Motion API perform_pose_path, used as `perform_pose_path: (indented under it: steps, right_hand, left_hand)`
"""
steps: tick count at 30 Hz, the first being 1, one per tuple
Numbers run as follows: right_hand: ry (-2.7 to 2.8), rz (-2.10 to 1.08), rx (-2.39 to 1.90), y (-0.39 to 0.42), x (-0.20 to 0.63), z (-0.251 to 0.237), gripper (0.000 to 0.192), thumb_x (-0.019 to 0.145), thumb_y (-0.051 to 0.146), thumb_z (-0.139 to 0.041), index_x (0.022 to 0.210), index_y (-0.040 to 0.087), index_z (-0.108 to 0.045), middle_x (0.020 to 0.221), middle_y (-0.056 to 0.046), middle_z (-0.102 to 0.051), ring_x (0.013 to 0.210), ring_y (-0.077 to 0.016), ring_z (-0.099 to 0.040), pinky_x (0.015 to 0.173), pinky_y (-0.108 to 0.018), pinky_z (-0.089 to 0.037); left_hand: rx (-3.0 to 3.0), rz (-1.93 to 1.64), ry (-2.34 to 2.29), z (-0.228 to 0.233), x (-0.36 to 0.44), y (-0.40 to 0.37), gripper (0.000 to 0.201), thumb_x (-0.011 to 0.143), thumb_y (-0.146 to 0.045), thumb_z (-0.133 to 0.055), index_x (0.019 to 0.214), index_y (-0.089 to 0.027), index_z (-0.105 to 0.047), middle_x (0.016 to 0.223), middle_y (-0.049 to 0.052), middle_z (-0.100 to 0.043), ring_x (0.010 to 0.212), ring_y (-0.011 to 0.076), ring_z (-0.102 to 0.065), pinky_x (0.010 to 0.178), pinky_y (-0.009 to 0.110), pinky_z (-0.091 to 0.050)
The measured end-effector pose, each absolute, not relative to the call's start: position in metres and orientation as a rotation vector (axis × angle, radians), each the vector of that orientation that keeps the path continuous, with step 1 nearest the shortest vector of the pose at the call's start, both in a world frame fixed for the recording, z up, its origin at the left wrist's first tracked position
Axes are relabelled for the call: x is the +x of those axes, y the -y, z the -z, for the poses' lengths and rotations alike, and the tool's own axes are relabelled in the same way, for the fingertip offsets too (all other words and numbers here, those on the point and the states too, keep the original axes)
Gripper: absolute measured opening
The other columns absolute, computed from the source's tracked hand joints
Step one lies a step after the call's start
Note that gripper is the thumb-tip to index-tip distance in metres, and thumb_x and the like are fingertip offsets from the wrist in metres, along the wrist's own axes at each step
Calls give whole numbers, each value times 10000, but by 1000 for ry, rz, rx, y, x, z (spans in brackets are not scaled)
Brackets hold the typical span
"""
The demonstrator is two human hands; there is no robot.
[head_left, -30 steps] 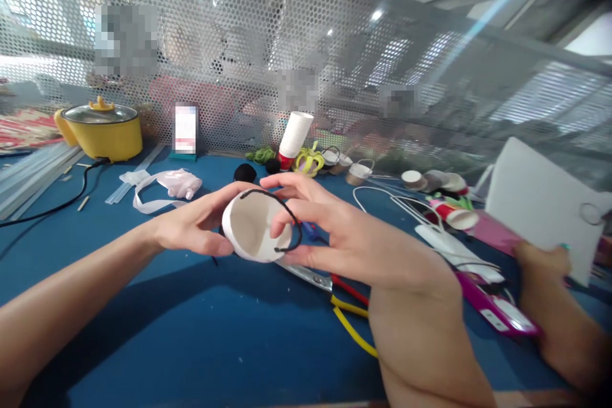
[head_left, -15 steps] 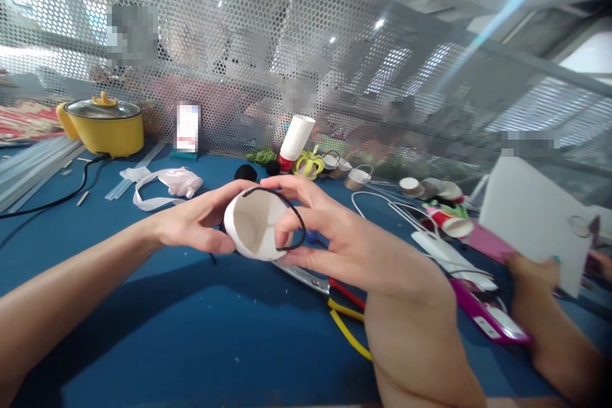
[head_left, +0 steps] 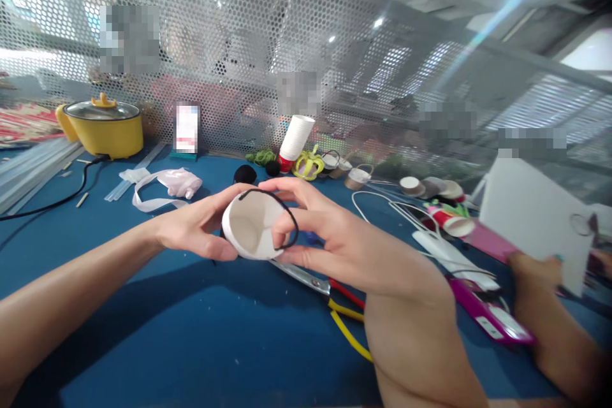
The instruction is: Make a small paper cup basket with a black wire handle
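Observation:
Between my two hands a white paper cup (head_left: 246,229) is tilted, its open mouth facing me. A thin black cord (head_left: 292,217) arches over the mouth like a handle. My left hand (head_left: 203,223) grips the cup's left side, thumb near the lower rim. My right hand (head_left: 315,229) holds the right side, with a finger inside the rim by the cord's lower end. Just behind and below the cup lies a tool with metal jaws and red and yellow handles (head_left: 347,309), partly covered by my right hand and wrist.
A yellow electric pot (head_left: 108,134), a propped phone (head_left: 187,131) and white ribbon (head_left: 153,201) are at the left. A stack of paper cups (head_left: 297,140) and small handled cups (head_left: 358,176) line the back. To the right lie a purple device (head_left: 492,312) and another person's hand (head_left: 535,271) holding a white board (head_left: 530,223).
The cup and the cord have shifted very slightly left in my hands. Both hands keep their hold.

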State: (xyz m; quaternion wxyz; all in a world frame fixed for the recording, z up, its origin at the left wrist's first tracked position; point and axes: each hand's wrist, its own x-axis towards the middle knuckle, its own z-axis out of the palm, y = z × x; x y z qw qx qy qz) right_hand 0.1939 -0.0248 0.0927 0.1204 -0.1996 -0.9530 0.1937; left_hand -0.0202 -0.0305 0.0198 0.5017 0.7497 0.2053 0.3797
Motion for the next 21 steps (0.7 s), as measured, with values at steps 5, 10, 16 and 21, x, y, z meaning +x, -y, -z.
perform_pose_path:
  steps: [5, 10, 16, 21]
  right_hand:
    - [2728, -637, -613, 22, 195, -94, 171, 761, 210, -583, 930, 211, -553, 1262, -48, -386, 1172, -186, -396, 967, -324, -353]
    - [2546, -901, -674, 11, 198, -92, 386, 757, 285, -584, 1117, 205, -472, 1165, -71, -506, 1041, -180, -513, 851, -324, -450]
    - [2522, -807, -907, 8, 181, -81, 209, 749, 274, -583, 917, 152, -566, 829, -34, -602, 704, -118, -555, 641, -248, -466]
    - [2555, -718, -983, 11, 174, -80, 106, 752, 231, -550, 817, 149, -566, 734, -10, -576, 631, -99, -511, 558, -221, -417]
  left_hand:
    - [1735, -963, -600, -17, -18, 30, 663, 572, -319, -709, 1119, -178, -362, 1007, 81, -530, 926, 231, -533, 751, 332, -441]
    - [1539, -841, -481, -12, -17, 29, 581, 580, -349, -704, 1065, -174, -439, 945, 54, -565, 834, 190, -548, 666, 271, -434]
    - [1385, -702, -342, -6, -8, 32, 634, 567, -297, -715, 1138, -179, -466, 956, 54, -603, 839, 200, -567, 700, 282, -436]
    - [1375, -676, -366, -2, -5, 32, 624, 564, -274, -722, 1124, -177, -464, 994, 71, -586, 863, 206, -567, 712, 297, -450]
